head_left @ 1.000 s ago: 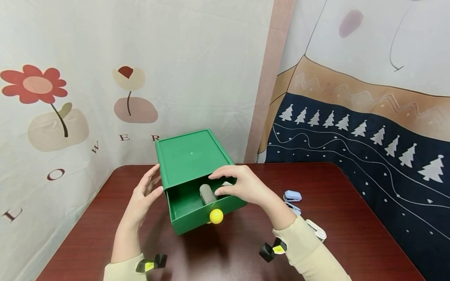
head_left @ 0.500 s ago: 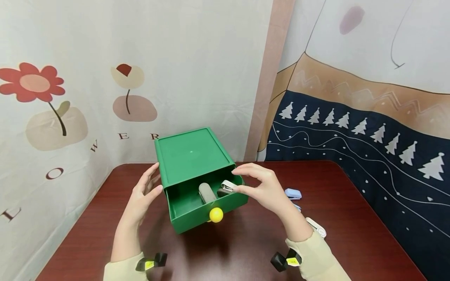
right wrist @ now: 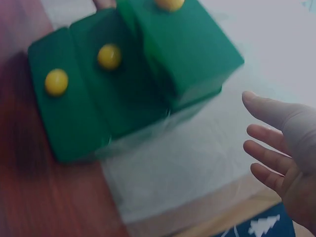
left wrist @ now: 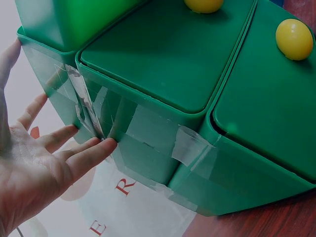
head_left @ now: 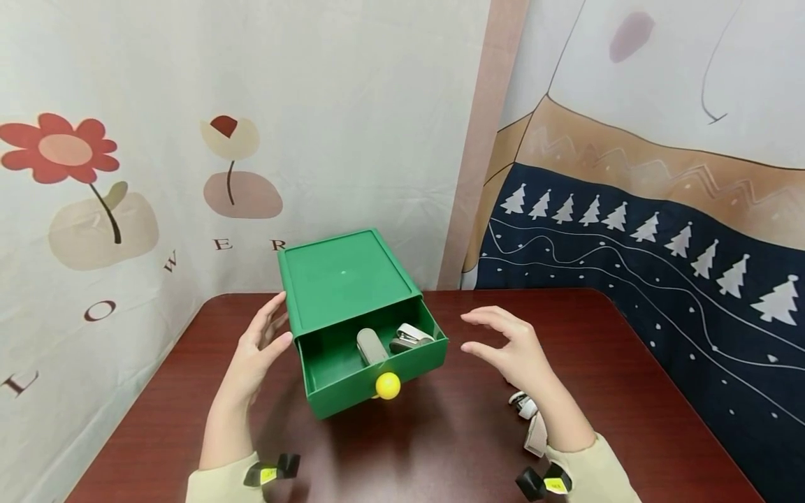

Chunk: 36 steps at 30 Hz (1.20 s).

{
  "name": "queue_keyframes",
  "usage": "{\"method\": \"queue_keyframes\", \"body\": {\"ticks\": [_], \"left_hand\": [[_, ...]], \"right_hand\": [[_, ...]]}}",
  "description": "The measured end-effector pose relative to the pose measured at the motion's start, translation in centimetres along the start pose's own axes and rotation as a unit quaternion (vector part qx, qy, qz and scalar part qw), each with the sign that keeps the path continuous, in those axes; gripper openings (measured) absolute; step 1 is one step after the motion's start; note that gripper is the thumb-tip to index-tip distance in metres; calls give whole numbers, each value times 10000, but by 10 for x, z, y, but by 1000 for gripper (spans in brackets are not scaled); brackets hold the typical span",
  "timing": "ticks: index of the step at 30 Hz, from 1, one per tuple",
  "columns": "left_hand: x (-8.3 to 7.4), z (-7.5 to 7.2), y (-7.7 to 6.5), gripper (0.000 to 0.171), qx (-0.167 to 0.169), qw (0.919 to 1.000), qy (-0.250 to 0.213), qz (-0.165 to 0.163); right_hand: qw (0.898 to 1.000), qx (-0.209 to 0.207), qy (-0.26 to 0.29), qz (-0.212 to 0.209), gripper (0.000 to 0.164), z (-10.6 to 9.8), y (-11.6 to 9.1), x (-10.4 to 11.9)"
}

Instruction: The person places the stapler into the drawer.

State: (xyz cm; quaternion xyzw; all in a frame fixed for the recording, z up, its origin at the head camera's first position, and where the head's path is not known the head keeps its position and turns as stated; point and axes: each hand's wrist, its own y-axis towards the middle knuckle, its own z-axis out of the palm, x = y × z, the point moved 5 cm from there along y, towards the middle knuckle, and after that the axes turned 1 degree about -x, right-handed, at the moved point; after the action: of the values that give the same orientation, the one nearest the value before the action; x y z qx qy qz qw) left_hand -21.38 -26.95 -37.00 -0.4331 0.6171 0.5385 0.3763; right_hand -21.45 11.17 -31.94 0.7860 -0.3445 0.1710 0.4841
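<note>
A green drawer cabinet (head_left: 346, 279) with yellow knobs (head_left: 388, 385) stands on the table, its top drawer (head_left: 327, 367) pulled out. Inside that drawer lie a grey elongated object (head_left: 372, 346) and, to its right, a small white-and-black stapler (head_left: 411, 337). My left hand (head_left: 254, 353) touches the cabinet's left side with spread fingers; in the left wrist view its fingertips (left wrist: 109, 144) meet the clear-taped green wall. My right hand (head_left: 518, 349) hovers right of the drawer, apart from it, thumb and fingers spread around nothing.
Beside my right forearm, a small white-and-dark item (head_left: 523, 404) and a pale beige piece (head_left: 537, 436) lie on the reddish-brown table (head_left: 402, 461); the arm hides part of that area. A printed curtain (head_left: 377, 140) hangs behind the table.
My right hand has drawn out of the open drawer and moved right, leaving the white-and-black stapler in view there. The left hand stays at the cabinet's side.
</note>
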Motion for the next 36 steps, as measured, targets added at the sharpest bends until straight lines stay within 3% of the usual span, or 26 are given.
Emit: {"method": "queue_keyframes", "body": {"ticks": [4,10,14,23,30,36], "left_hand": [[0,0,0,61,2,10000,33,-38],[0,2,-1,61,5,10000,-1,-45],[0,2,-1,61,-2,10000,-36,-23],[1,1,-1,62,-15,10000,-71,-13],[-1,1,-1,61,-8,10000,-83,5],[-3,2,0,60,0,9999,-126,75]], "right_hand": [[9996,32,-184,201,44,-6,-16,-39],[9980,56,-294,554,46,-21,-33,-73],[9955,70,-316,890,47,-27,-41,-92],[9941,64,-372,1020,45,-37,-50,-125],[9885,222,-717,1312,45,-40,-53,-154],[9844,432,-630,1584,45,-39,-56,-175]]}}
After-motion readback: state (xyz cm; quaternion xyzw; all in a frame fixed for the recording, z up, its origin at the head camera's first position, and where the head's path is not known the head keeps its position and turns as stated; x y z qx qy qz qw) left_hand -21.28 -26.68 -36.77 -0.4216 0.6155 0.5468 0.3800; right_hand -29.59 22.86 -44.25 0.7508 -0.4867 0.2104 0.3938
